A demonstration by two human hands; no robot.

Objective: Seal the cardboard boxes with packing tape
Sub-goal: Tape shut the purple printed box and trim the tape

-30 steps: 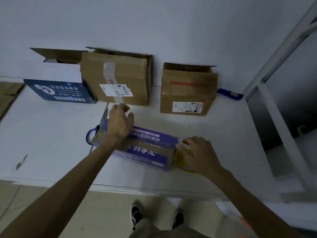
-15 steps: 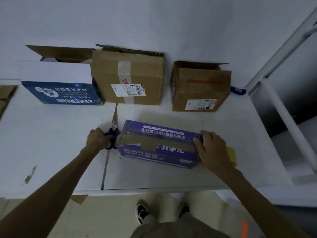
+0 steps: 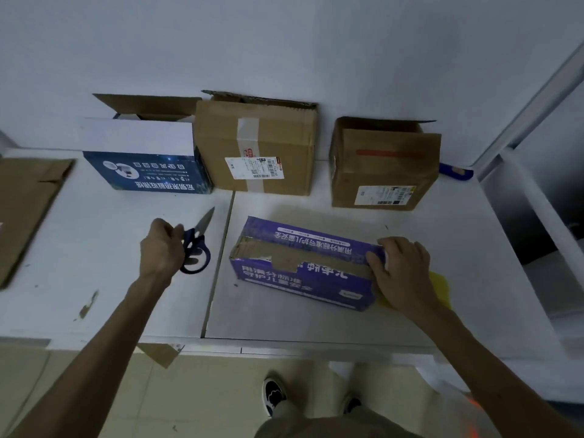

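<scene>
Taped purple box [image 3: 300, 270] under relaxed right fingers [image 3: 377, 263]; left fingers [image 3: 164, 230] tight around scissors [image 3: 193, 238]

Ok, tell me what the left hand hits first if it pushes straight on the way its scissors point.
Probably the taped brown cardboard box, at its bottom corner next to the blue-and-white box. The left hand grips the scissors; depth is uncertain.

I count 4 boxes: 1 purple box [image 3: 300, 270], 1 blue-and-white box [image 3: 142, 153], and 2 plain ones, the middle brown box [image 3: 284, 147] and the right brown box [image 3: 385, 172]. There is 1 pair of scissors [image 3: 196, 248], 1 flattened cardboard sheet [image 3: 28, 210], 1 yellow object [image 3: 441, 286] and 1 blue-handled tool [image 3: 455, 172]. I see 2 shoes, the left shoe [image 3: 273, 393] and the right shoe [image 3: 350, 403].
</scene>
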